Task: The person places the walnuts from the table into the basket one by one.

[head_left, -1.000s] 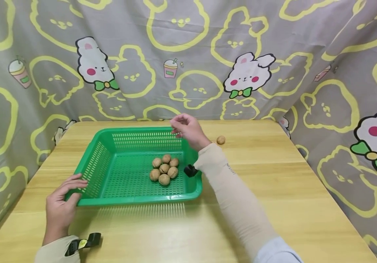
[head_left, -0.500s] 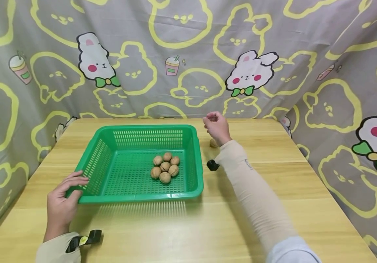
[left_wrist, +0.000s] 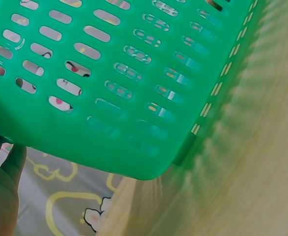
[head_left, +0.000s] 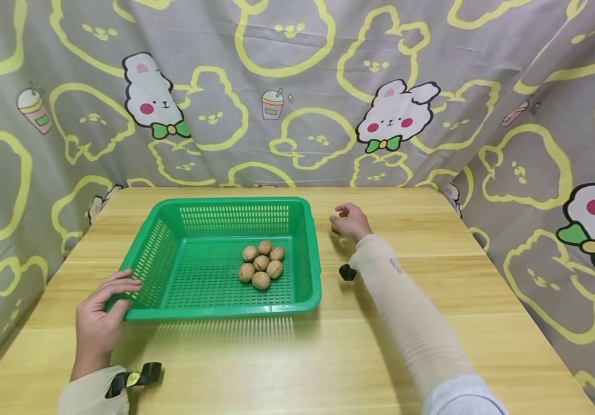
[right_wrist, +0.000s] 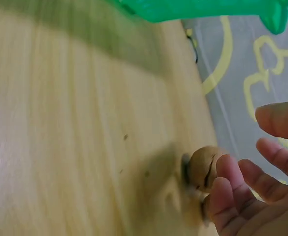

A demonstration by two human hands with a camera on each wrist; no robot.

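Note:
A green plastic basket [head_left: 214,313] stands on the table with several walnuts [head_left: 261,263] grouped toward its right side. My left hand [head_left: 99,323] holds the rim at its front left corner, fingers over the edge; the left wrist view shows the basket's slotted wall [left_wrist: 109,88] and part of that hand [left_wrist: 1,191]. Right of the basket, my right hand [head_left: 351,222] is over a walnut [head_left: 335,229] that it mostly hides. The right wrist view shows that walnut [right_wrist: 203,167] beside the loosely bent fingers, with part of a second walnut [right_wrist: 206,209] behind the fingertips.
The wooden table [head_left: 406,305] stretches to the front and right of the basket. A patterned grey curtain [head_left: 297,86] hangs behind the table and along both sides. Small dark specks [right_wrist: 126,137] mark the tabletop. Each wrist carries a small black camera [head_left: 348,272].
My right hand has moved from above the basket's far right corner rightward, then down to the walnut on the table. The left hand has stayed on the rim.

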